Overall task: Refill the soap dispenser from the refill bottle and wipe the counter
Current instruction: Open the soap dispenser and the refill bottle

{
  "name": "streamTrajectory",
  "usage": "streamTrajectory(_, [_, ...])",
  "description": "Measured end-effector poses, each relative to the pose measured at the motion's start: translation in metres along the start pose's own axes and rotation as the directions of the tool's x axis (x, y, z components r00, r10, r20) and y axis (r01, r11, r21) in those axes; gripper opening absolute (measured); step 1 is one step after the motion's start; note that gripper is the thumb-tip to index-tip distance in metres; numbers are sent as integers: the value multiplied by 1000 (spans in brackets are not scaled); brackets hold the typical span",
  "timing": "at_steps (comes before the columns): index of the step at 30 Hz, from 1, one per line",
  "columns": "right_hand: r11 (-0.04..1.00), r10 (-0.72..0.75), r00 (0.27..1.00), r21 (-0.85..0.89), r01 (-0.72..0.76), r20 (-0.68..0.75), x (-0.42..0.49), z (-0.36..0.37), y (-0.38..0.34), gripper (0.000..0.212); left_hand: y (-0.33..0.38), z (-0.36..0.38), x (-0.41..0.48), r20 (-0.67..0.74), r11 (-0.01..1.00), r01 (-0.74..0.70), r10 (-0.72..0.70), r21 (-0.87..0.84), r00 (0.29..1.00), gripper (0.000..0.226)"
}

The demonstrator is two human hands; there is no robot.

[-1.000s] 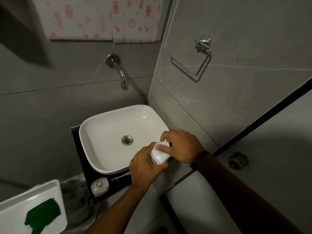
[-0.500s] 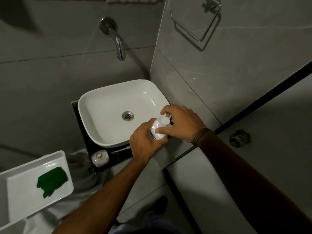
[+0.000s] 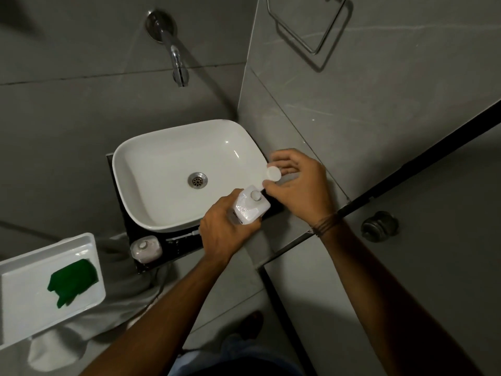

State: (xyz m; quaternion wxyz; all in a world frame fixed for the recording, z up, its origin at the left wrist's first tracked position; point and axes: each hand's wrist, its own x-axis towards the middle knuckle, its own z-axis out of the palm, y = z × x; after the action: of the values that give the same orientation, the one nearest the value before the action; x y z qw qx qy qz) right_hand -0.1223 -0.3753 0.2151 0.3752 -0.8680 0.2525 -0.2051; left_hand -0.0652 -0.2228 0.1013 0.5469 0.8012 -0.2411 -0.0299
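My left hand (image 3: 225,226) grips a white refill bottle (image 3: 250,207) upright at the near right corner of the white basin (image 3: 151,169). Its neck is bare at the top. My right hand (image 3: 298,185) holds the round white cap (image 3: 273,173) between its fingers, just above and to the right of the bottle. The soap dispenser (image 3: 146,249), small and pale, stands on the dark counter (image 3: 179,246) in front of the basin's near left corner. A green cloth (image 3: 71,280) lies in a white tray (image 3: 16,316) at the lower left.
A chrome wall tap (image 3: 176,58) juts out over the basin. A metal ring holder (image 3: 309,31) hangs on the right wall. Below it, a dark door edge and a round knob (image 3: 379,226) sit to the right. Grey floor lies beneath my arms.
My right hand has lifted the cap off the bottle and drawn it up and to the right. The left hand keeps hold of the bottle. My view has tilted downward.
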Motion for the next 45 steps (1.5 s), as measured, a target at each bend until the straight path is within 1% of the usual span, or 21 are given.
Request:
streamTrajectory(1, [997,47,997,63,-43,-63,1,0,12,48,-4,2,-1,-7,1000,9,-9,-2,1000,57])
streamTrajectory(3, [976,173,979,155,-155,-111,1,7,43,44,-12,5,-5,-11,1000,10,-10,-19,1000,59])
streamTrajectory(6, [913,374,925,203,-354,-69,-1,33,94,43,-25,11,-11,1,1000,21,-21,-15,1000,61])
streamTrajectory(8, [864,467,884,227,-450,-27,-5,54,121,43,-33,15,-14,4,999,38,-38,-3,999,66])
streamTrajectory(12, [810,562,826,174,-560,43,-3,92,156,36,-50,23,-22,2,998,66,-66,-10,998,69])
streamTrajectory(15, [683,697,712,226,-694,80,4,110,170,13,-60,25,-28,-21,995,98,-98,-16,995,72])
streamTrajectory(16, [663,722,685,184,-725,99,7,115,169,17,-63,25,-32,-31,994,112,-112,-19,993,72])
streamTrajectory(17, [657,725,679,177,-733,120,8,123,171,18,-66,24,-36,-39,992,124,-125,-27,991,71])
streamTrajectory(18, [670,708,693,181,-720,138,8,129,172,14,-68,23,-40,-46,991,133,-134,-36,990,70])
streamTrajectory(19, [706,660,732,193,-681,168,6,136,173,15,-70,22,-45,-56,989,143,-145,-43,988,70])
streamTrajectory(21, [786,568,794,143,-601,215,2,149,175,40,-72,18,-53,-72,986,161,-165,-51,984,71])
streamTrajectory(23, [819,526,820,126,-560,223,-1,158,173,48,-73,15,-59,-79,984,174,-177,-50,981,72])
streamTrajectory(28, [798,556,806,139,-586,201,-1,177,173,51,-85,12,-66,-74,970,236,-240,-57,968,74])
streamTrajectory(33, [783,555,805,197,-591,210,0,184,175,55,-90,8,-64,-54,966,252,-255,-58,965,75])
streamTrajectory(37, [784,545,815,222,-579,199,-11,177,171,41,-83,-1,-59,-57,972,229,-231,-48,971,71])
streamTrajectory(38, [778,536,813,240,-581,229,-18,172,168,41,-80,-3,-57,-62,974,220,-223,-47,973,71])
streamTrajectory(39, [807,485,835,234,-542,260,-28,167,168,49,-77,-7,-55,-68,976,210,-213,-47,975,72])
streamTrajectory(41, [938,266,891,116,-328,368,-55,156,162,84,-72,-15,-50,-82,979,196,-199,-48,976,73])
streamTrajectory(42, [968,179,887,84,-236,425,-68,153,156,98,-71,-20,-48,-88,981,190,-194,-47,977,73])
streamTrajectory(43, [973,122,877,117,-197,466,-79,152,148,106,-70,-23,-45,-91,981,189,-193,-46,977,73])
streamTrajectory(45, [972,25,887,198,-130,461,-91,154,125,110,-68,-32,-43,-101,981,185,-190,-56,977,73])
